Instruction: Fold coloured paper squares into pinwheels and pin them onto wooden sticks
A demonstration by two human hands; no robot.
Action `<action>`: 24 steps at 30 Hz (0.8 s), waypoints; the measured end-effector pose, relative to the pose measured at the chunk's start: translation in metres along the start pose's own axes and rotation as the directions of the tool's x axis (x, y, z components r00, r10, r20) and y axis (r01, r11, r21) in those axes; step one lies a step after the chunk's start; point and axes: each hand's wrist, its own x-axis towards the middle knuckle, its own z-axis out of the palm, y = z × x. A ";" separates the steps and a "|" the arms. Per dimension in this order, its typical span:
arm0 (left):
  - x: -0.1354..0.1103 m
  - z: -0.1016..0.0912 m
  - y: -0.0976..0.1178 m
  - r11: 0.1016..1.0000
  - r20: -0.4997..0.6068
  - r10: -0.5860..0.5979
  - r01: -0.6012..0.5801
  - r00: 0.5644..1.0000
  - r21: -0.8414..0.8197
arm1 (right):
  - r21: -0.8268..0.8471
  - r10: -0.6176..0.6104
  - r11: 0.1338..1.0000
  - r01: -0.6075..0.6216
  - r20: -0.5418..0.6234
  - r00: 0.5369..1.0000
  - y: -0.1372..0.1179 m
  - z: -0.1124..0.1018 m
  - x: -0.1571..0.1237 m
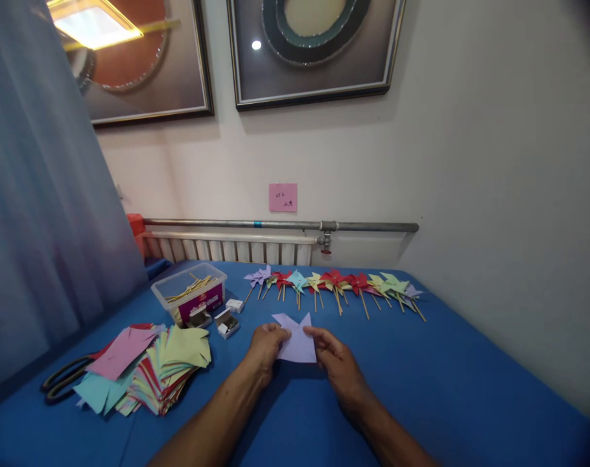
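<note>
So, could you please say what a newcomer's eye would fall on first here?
Probably the row of multicoloured paper pinwheels on sticks along the far side of the blue-covered table. Nearer, at the centre, the left grip and right grip hold a pale purple paper sheet. At left lies a fanned pile of coloured paper.

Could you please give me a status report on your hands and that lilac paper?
Left hand and right hand both gripping lilac paper. Paper's top edge shows a V-shaped gap. Nothing seen blocking; pinwheels lie beyond.
</note>
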 end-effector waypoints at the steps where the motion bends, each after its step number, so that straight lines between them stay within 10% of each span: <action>1: 0.000 -0.001 0.001 1.000 -0.002 0.000 0.000 1.000 0.000 | -0.004 0.018 1.000 -0.018 -0.001 1.000 -0.001 -0.001 0.000; 24: -0.012 0.013 -0.006 1.000 0.080 -0.011 0.009 0.997 0.022 | -0.341 -0.190 0.931 0.134 -0.138 0.972 0.002 0.003 -0.002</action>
